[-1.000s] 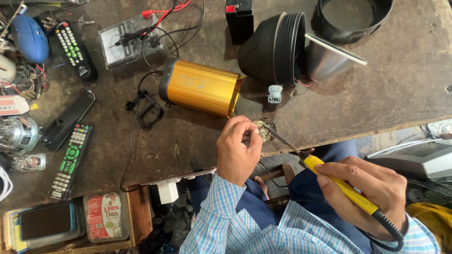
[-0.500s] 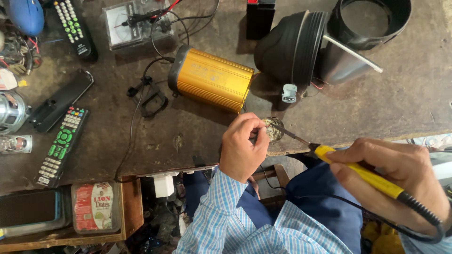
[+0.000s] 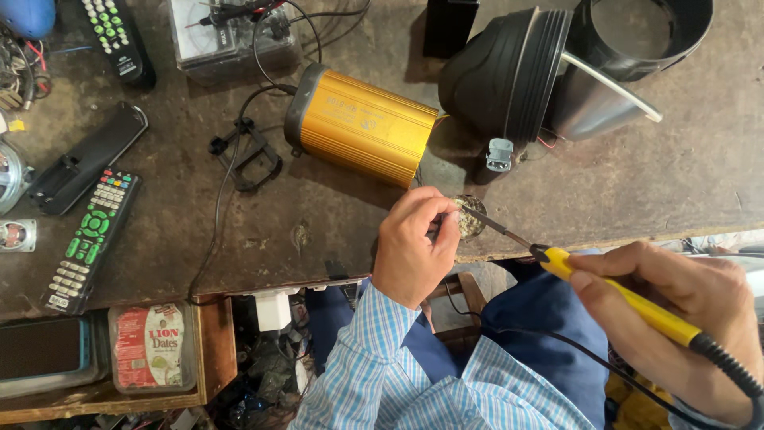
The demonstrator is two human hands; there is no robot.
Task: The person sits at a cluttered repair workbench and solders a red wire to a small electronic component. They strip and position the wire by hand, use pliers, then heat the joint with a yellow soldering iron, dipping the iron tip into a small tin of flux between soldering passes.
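Yellow-handled soldering iron with a black cord (image 3: 629, 306): gripped in the right hand (image 3: 676, 322), fingers curled round the handle, at the lower right off the front edge of the worn brown wooden workbench (image 3: 637, 183). Its thin dark metal tip slants up and left onto a small round tin of greyish residue (image 3: 469, 217) standing at the bench's front edge.

Left hand (image 3: 414, 247): fingers drawn together, tips pressed close at the tin's left side; whether they pinch something cannot be told. Sleeve is light blue checked cloth.

Ribbed gold-coloured metal box with black end caps (image 3: 362, 123): lies tilted, just behind the left hand, black wires running from its left end.

Large black ribbed plastic lamp housing (image 3: 505, 76): on its side right of the gold box, with a shiny metal reflector cone (image 3: 585, 107) touching it and a black ring-shaped cover (image 3: 637, 32) beyond.

Small grey plastic connector (image 3: 499, 154): near the housing's base.

Black plastic clip frame (image 3: 247, 155): left of the gold box.

Black remote control with green and coloured buttons (image 3: 91, 239): far left, beside a slim black oblong device (image 3: 87, 167).

Second black remote (image 3: 115, 40): top left corner.

Clear-cased analogue meter with leads (image 3: 231, 36): top, behind the gold box.

Clear plastic tub with a red and white label (image 3: 151, 346): on the shelf below the bench, lower left.
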